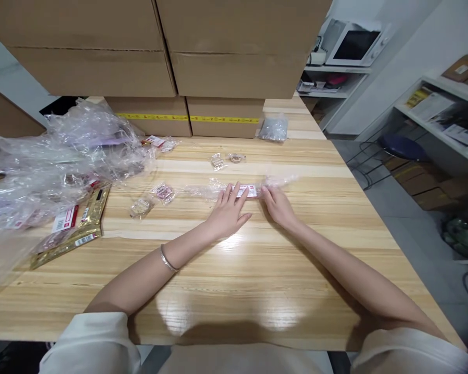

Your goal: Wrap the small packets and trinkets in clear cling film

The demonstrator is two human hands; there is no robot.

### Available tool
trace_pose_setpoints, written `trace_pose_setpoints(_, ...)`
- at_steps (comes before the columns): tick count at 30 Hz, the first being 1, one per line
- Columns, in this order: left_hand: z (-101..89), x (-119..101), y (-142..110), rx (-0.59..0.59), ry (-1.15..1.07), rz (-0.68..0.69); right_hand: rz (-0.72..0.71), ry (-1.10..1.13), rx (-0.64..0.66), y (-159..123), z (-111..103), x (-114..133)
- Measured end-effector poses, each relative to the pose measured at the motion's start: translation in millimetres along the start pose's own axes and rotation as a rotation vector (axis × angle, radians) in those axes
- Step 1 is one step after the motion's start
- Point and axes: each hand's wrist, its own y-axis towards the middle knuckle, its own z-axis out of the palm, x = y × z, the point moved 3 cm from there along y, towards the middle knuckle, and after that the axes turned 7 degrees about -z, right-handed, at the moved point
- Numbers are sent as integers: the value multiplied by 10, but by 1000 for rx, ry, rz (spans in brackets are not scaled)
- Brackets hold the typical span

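Note:
A clear plastic bag with a red and white label lies flat across the middle of the table. My left hand presses on it with the fingers spread, partly covering the label. At the bag's right part, my right hand has its fingers closed on the crumpled plastic. Just beyond are two small clear packets, one left of the other. Left of my left hand sit a packet with pinkish contents and a packet with beige contents.
A large heap of clear plastic bags covers the table's left side, beside gold packages. Stacked cardboard boxes stand at the back. A grey-blue pouch lies right of them. Off the table's right edge are shelves and a stool.

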Motion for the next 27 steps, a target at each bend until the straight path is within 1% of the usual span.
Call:
trace_pose_setpoints(2, -26, 21, 3, -14, -22, 24, -84, 144, -75, 58, 70, 80)
trace_pose_setpoints(4, -69, 77, 13, -12, -56, 28, -230, 160, -97, 71, 140, 162)
trace_pose_setpoints(6, -139, 172, 24, -13, -69, 5, -373, 99, -67, 68, 185, 210)
trace_pose_setpoints(7, -186, 230, 27, -28, -40, -19, -432, 64, -38, 66, 195, 222)
trace_pose_setpoints(10, -363, 415, 18, -120, 195, -138, -553, -36, 73, 57, 185, 261)
trace_pose_setpoints(12, -487, 517, -1, -150, 364, -254, -579, -106, 117, 47, 170, 303)
trace_pose_setpoints(15, -670, 567, -36, -182, 496, -400, -530, -185, 107, 35, 180, 356)
trace_pose_setpoints(17, -786, 505, -55, -252, 527, -466, -489, -201, 80, 32, 210, 377)
trace_pose_setpoints(19, -851, 374, -52, -286, 502, -495, -476, -192, 56, 33, 243, 391)
trace_pose_setpoints(20, -853, 290, -38, -280, 476, -486, -476, -180, 48, 36, 255, 394)
trace_pose_setpoints(21, -833, 196, -14, -266, 444, -450, -475, -162, 40, 42, 263, 393)
trace_pose_setpoints(22, -789, 95, 19, -249, 411, -372, -474, -137, 36, 51, 266, 387)
trace_pose_setpoints(24, -647, -98, 92, -224, 356, -153, -477, -47, 44, 75, 266, 355)
trace_pose_setpoints(26, -463, -223, 151, -211, 302, 47, -467, 108, 69, 101, 267, 291)
trace_pose_setpoints(27, -372, -251, 173, -212, 271, 121, -443, 200, 72, 111, 267, 245)
